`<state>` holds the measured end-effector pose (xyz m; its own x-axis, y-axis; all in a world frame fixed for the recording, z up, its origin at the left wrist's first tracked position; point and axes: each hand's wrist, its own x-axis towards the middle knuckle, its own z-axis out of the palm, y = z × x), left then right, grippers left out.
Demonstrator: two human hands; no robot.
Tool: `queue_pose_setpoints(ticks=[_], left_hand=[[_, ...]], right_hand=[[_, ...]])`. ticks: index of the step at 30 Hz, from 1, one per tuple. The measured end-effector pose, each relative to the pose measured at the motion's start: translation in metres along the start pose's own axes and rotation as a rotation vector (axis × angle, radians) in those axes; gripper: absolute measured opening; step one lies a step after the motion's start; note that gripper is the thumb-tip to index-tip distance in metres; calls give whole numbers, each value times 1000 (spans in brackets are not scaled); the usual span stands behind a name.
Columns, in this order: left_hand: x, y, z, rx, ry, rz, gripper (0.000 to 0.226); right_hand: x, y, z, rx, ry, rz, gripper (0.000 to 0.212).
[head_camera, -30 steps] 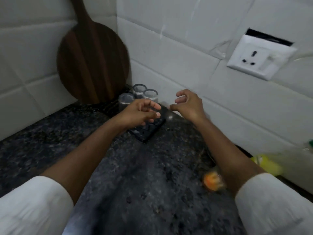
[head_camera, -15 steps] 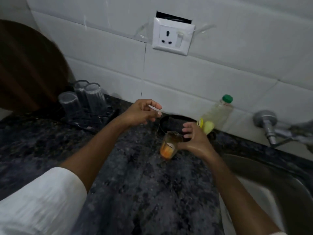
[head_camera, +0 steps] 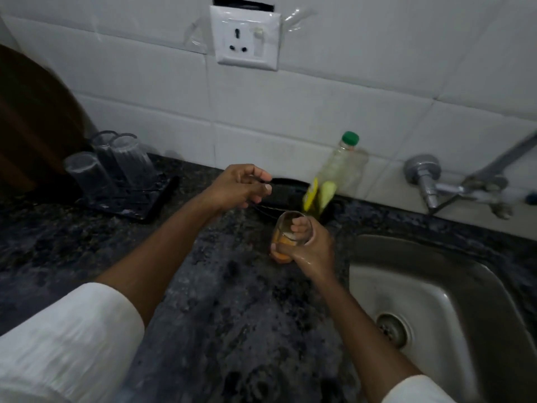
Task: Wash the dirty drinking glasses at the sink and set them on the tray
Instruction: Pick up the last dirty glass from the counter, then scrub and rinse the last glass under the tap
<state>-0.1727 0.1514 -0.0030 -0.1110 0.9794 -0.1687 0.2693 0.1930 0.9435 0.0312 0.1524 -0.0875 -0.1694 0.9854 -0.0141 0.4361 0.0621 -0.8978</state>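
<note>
Fingers of the right hand point(head_camera: 312, 248) were curled round a drinking glass point(head_camera: 286, 241) with orange liquid in its bottom, the fingertips showing through the clear wall near the rim. The glass was tilted slightly and sat low over the dark speckled counter point(head_camera: 220, 309); whether its base touched the stone could not be told. The back of that hand looked wet.

Up and to the left of it, the left hand point(head_camera: 241, 189) hovered above the counter with its fingers loosely curled and nothing in them, well apart from the glass. Farther out to the left of that hand stood a black tray point(head_camera: 151, 202) carrying three clear glasses point(head_camera: 116, 167) turned upside down, close together. Behind the tray a round wooden board point(head_camera: 35, 126) leaned in the corner.

Just beyond the right hand, a plastic bottle point(head_camera: 334, 175) with a green cap and yellow liquid leaned against the white tiled wall point(head_camera: 319, 106), beside a dark shallow dish point(head_camera: 286, 193) whose contents were too dim to make out. To the right of the right hand lay the steel sink point(head_camera: 453, 292), its drain near the forearm, and a metal tap point(head_camera: 430, 181) came out of the wall above it. A white socket plate point(head_camera: 245, 39) was fixed high on the tiles. Both arms wore white sleeves point(head_camera: 66, 344).
</note>
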Motion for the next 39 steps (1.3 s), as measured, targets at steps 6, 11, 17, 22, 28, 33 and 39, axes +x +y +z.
queue_pose_setpoints(ticks=[6, 11, 17, 22, 28, 33, 39], left_hand=[[24, 42, 130, 55, -82, -28, 20], [39, 81, 249, 172, -48, 32, 43], [53, 99, 322, 549, 127, 91, 61], [57, 104, 335, 553, 276, 44, 63], [66, 102, 335, 549, 259, 51, 68], [70, 97, 334, 533, 260, 66, 65], [80, 88, 329, 501, 203, 59, 46]], right_hand=[[-23, 31, -130, -44, 131, 14, 60], [-40, 64, -242, -73, 232, 67, 56], [-49, 91, -321, -24, 201, 105, 53], [-45, 105, -334, -34, 173, 109, 54], [-32, 106, -323, 36, 200, 140, 57], [-19, 105, -318, 33, 196, 137, 58], [-12, 103, -317, -23, 203, 112, 58]])
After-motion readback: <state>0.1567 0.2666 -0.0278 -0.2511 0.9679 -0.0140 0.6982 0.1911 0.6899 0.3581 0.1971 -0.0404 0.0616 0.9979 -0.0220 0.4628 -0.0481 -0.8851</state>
